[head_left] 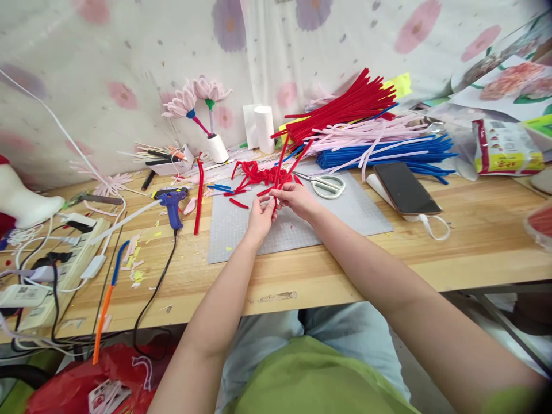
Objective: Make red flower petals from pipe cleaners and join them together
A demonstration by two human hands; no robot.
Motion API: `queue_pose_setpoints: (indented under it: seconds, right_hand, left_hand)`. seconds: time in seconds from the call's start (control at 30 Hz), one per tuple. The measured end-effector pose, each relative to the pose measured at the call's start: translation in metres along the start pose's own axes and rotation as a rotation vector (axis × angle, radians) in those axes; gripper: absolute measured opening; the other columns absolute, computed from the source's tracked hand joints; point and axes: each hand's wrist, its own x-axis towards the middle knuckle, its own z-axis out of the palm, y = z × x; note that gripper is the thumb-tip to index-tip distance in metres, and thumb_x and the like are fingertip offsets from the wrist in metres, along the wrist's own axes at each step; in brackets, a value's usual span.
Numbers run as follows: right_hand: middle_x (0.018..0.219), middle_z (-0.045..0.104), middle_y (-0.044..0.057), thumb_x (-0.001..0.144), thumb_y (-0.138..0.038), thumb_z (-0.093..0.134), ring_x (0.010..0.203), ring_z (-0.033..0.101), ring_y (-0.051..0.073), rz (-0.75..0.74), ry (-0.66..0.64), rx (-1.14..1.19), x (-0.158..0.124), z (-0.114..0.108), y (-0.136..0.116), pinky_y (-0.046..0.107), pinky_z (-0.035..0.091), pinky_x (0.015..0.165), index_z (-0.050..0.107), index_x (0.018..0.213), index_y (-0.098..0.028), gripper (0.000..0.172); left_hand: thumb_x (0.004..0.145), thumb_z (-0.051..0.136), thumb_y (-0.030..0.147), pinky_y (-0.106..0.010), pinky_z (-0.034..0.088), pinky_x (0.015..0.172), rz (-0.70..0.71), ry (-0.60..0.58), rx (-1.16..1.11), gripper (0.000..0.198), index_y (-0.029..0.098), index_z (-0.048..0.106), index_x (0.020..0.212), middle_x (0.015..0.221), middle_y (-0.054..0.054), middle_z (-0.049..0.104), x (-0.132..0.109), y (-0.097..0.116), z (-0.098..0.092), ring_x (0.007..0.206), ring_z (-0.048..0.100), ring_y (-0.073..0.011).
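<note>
Over the grey cutting mat (302, 234), my left hand (261, 217) and my right hand (295, 198) meet with fingers closed around red pipe cleaners (282, 156). Long ends of these stick up and away from my fingertips. Just behind lies a heap of bent red pipe cleaner pieces (250, 172), partly hidden by my hands. Scissors with pale handles (328, 186) rest on the mat to the right of my right hand. A short red piece (238, 203) lies left of my left hand, and a longer red strip (199, 198) lies beyond the mat's left edge.
Bundles of red (345, 106), pink (366, 132) and blue pipe cleaners (383, 154) are piled at the back right. A phone (406, 188) lies right of the mat. Leftward are a blue glue gun (173, 210) with its cord and a power strip (64, 279). Pink flowers (183, 103) stand behind.
</note>
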Motion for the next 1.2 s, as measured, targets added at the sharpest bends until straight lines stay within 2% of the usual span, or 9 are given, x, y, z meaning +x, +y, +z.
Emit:
queue_pose_setpoints:
  seconds: [0.23,0.43,0.57,0.67,0.8,0.87,0.97,1.07,1.2]
  right_hand:
    - [0.062,0.059,-0.001,0.048,-0.038,0.078,0.045,0.034,0.003,0.036,0.085,0.241,0.004,-0.001,0.000,0.019,0.022,0.039,0.055,0.061,-0.015,0.035]
    - [0.059,0.058,-0.002,0.048,-0.031,0.079,0.042,0.024,0.001,0.057,0.126,0.304,0.006,-0.003,-0.001,0.020,0.015,0.037,0.054,0.057,-0.014,0.031]
    - [0.058,0.058,-0.001,0.048,-0.027,0.079,0.042,0.024,0.001,0.079,0.142,0.359,0.007,-0.003,-0.002,0.020,0.013,0.037,0.054,0.056,-0.013,0.030]
    - [0.059,0.059,0.000,0.047,-0.028,0.080,0.042,0.027,0.001,0.091,0.086,0.351,0.006,-0.004,-0.002,0.020,0.014,0.037,0.052,0.055,-0.013,0.032]
    - [0.046,0.047,-0.005,0.053,-0.031,0.078,0.039,0.027,0.001,0.127,-0.029,0.259,0.004,-0.005,-0.002,0.019,0.015,0.037,0.057,0.061,-0.012,0.030]
    - [0.042,0.040,-0.007,0.055,-0.032,0.077,0.037,0.027,0.002,0.160,-0.084,0.235,0.003,-0.004,-0.002,0.019,0.015,0.036,0.059,0.064,-0.011,0.029]
    - [0.045,0.045,-0.005,0.057,-0.032,0.076,0.038,0.031,0.003,0.207,-0.173,0.234,0.003,-0.003,-0.002,0.020,0.016,0.036,0.060,0.067,-0.011,0.029]
    - [0.046,0.047,-0.005,0.057,-0.031,0.076,0.039,0.033,0.002,0.215,-0.161,0.237,0.006,-0.003,0.002,0.019,0.016,0.036,0.062,0.070,-0.011,0.028]
    - [0.046,0.045,-0.005,0.058,-0.030,0.075,0.039,0.034,0.002,0.191,-0.062,0.254,0.010,-0.001,0.009,0.020,0.015,0.037,0.061,0.068,-0.011,0.025]
  left_hand:
    - [0.077,0.058,0.034,-0.020,0.023,0.040,-0.150,-0.102,-0.199,0.022,0.014,0.055,0.069,0.056,0.003,0.043,-0.003,0.005,0.001,0.040,0.026,-0.0013]
    - [0.079,0.057,0.025,-0.016,0.018,0.039,-0.246,-0.130,-0.336,0.019,0.010,0.057,0.068,0.054,0.004,0.040,-0.007,0.011,0.003,0.040,0.025,0.0008]
    - [0.077,0.059,0.025,-0.014,0.019,0.039,-0.217,-0.112,-0.289,0.018,0.010,0.058,0.068,0.052,0.005,0.041,-0.012,0.014,0.004,0.039,0.027,0.0014]
    - [0.078,0.057,0.023,-0.014,0.025,0.039,-0.180,-0.086,-0.180,0.016,0.010,0.058,0.069,0.052,0.004,0.044,-0.014,0.012,0.002,0.040,0.034,0.0001]
    - [0.080,0.054,0.023,-0.020,0.041,0.049,-0.292,-0.144,-0.159,0.013,0.011,0.059,0.079,0.061,0.001,0.055,-0.013,0.012,-0.001,0.047,0.049,-0.0055]
    - [0.084,0.046,0.028,-0.023,0.044,0.053,-0.366,-0.195,-0.216,0.021,0.011,0.059,0.083,0.064,-0.001,0.057,-0.012,0.015,-0.003,0.047,0.051,-0.0066]
    - [0.089,0.036,0.033,-0.023,0.044,0.052,-0.403,-0.220,-0.281,0.031,0.011,0.058,0.083,0.063,-0.003,0.057,-0.010,0.020,-0.005,0.046,0.048,-0.0063]
    - [0.087,0.043,0.030,-0.018,0.039,0.046,-0.337,-0.214,-0.346,0.023,0.012,0.056,0.080,0.059,0.001,0.052,-0.009,0.020,-0.006,0.041,0.039,-0.0027]
    - [0.084,0.050,0.027,-0.012,0.020,0.036,-0.263,-0.198,-0.335,0.019,0.011,0.055,0.074,0.051,0.007,0.035,-0.009,0.015,-0.005,0.037,0.025,0.0005]
